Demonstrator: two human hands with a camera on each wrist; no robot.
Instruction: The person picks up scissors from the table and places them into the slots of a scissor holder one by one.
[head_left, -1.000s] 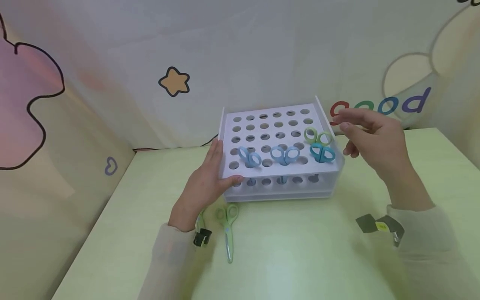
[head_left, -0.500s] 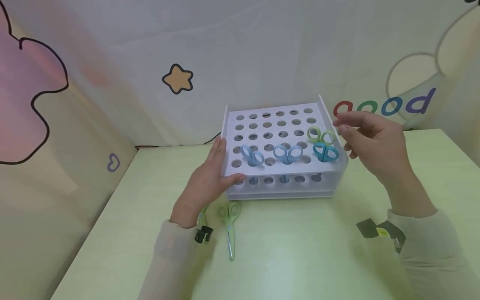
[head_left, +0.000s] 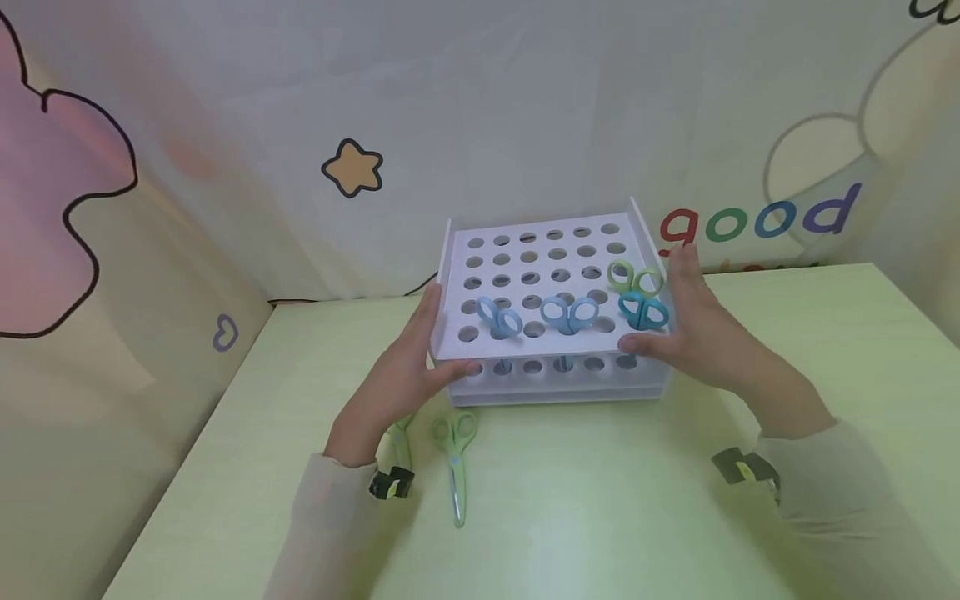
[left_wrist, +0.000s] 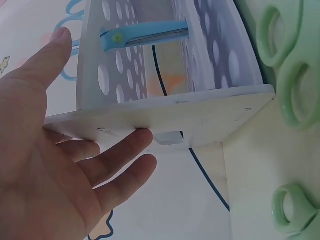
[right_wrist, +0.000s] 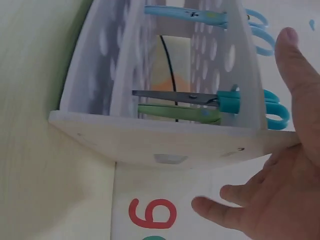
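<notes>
A white rack (head_left: 540, 345) with rows of round holes stands on the table. Light blue scissors (head_left: 569, 325) hang handles-up near its front edge, with a second light blue pair (head_left: 500, 326) to their left. At the front right corner, teal scissors (head_left: 642, 317) sit before a green pair (head_left: 635, 285). My left hand (head_left: 397, 379) lies along the rack's left side, fingertips touching the panel and thumb at the front edge. On the other side my right hand (head_left: 708, 346) spreads at the right panel, its thumb over the front corner. The wrist views show blades, teal (right_wrist: 197, 97) among them, between the boards.
Green scissors (head_left: 458, 477) lie on the pale green table (head_left: 570, 500) in front of the rack. Another green pair (head_left: 401, 446) is partly hidden by my left wrist. A curtain with a star (head_left: 352, 168) and coloured letters stands behind, close to the rack.
My right hand has moved left and down from beside the rack to its right side, its bent fingers now straightened and the thumb at the front corner. The left hand stays at the left side.
</notes>
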